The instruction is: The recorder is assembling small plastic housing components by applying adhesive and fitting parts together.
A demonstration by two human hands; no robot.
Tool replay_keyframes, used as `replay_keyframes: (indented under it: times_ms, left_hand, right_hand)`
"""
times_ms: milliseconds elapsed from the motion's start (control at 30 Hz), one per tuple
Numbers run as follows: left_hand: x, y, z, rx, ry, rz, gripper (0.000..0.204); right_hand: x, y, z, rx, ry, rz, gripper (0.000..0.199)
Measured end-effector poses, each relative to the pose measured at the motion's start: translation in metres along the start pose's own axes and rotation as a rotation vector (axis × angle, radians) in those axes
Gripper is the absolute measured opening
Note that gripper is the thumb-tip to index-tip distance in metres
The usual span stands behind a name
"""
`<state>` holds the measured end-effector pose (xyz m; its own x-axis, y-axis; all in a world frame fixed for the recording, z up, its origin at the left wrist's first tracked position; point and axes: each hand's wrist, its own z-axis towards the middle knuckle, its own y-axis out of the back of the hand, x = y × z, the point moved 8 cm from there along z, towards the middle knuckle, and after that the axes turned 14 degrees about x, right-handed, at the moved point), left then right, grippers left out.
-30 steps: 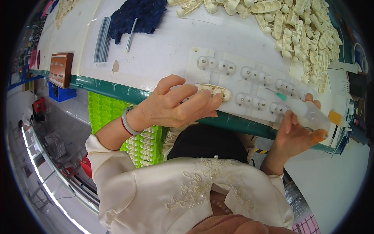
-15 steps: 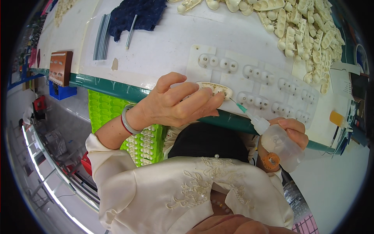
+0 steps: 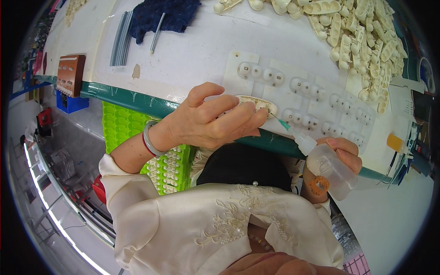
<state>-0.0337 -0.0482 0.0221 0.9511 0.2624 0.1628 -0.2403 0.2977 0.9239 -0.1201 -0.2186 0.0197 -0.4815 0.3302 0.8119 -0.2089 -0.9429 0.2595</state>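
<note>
My left hand (image 3: pixel 213 117) is closed on the left part of a cream oval plastic piece (image 3: pixel 263 103), its curled fingers hiding much of it. That piece lies at the near left of a translucent white tray (image 3: pixel 237 57), whose oval hollows have small knobs and dark squares in them. A translucent squeeze bottle (image 3: pixel 341 176) is gripped in my right hand (image 3: pixel 346 153). Its white nozzle carries a thin needle with a green hub (image 3: pixel 284 124). The needle points up and left, with its tip at the right end of the cream piece.
Loose cream plastic pieces (image 3: pixel 362 41) are heaped at the far right. A dark blue cloth (image 3: pixel 167 16) and grey rods (image 3: pixel 121 41) lie at the far left. A brown block (image 3: pixel 70 75) stands near the green table edge (image 3: pixel 123 97). Green trays (image 3: pixel 121 123) sit below it.
The view has shifted slightly. Both hands keep nearly the same pose, the left on the cream piece and the right round the bottle, with the needle tip still at the piece.
</note>
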Motion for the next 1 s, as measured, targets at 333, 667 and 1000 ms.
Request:
replay_keyframes:
  times_ms: [333, 667, 1000]
  left_hand:
    - [0.003, -0.001, -0.002, -0.121, 0.075, -0.092, 0.029]
    - [0.003, -0.001, -0.002, -0.111, 0.078, -0.083, 0.027]
    - [0.0, 0.001, -0.001, -0.049, 0.007, 0.018, 0.038]
  right_hand:
    - [-0.002, 0.002, -0.001, -0.018, -0.026, -0.032, 0.037]
    - [0.001, 0.002, -0.001, -0.031, -0.08, -0.22, 0.042]
    - [-0.002, 0.005, 0.001, -0.055, -0.144, -0.24, 0.039]
